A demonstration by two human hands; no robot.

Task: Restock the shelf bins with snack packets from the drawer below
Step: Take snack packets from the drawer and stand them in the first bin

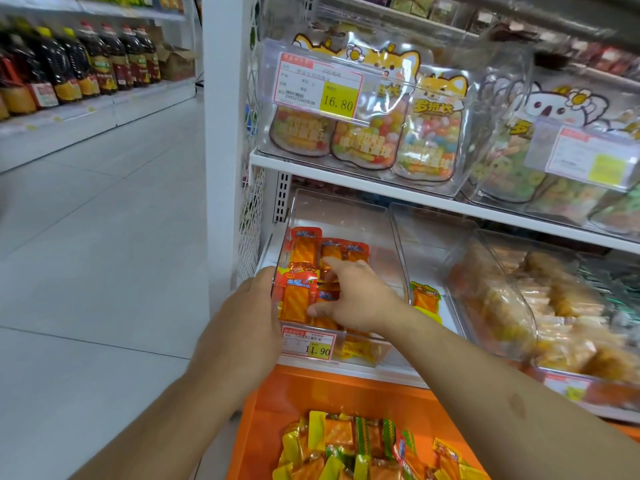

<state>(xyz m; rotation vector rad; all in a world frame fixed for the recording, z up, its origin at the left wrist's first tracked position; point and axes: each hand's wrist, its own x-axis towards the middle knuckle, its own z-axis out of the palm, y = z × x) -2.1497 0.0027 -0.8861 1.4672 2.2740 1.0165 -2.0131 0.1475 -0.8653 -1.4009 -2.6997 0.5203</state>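
Orange and smooth-walled, the drawer sits pulled out at the bottom, heaped with crinkly snack packets in glossy yellow, green and orange film. Above it, on the lower shelf, stands a clear hard-plastic bin with straight walls and a price label clipped to its front lip. Flat rectangular orange packets with red tops lie inside it, some overlapping. The left hand wraps the bin's front left corner, its fingers curled around the transparent wall. The right hand reaches down into the bin; its forefinger lies straight on the orange packets and the thumb presses against one, though whether it truly pinches a packet is hard to tell. Just beside it a second clear bin holds one orange-and-yellow packet. Higher up, soft glossy pouches of round coloured sweets stand upright in another clear bin.
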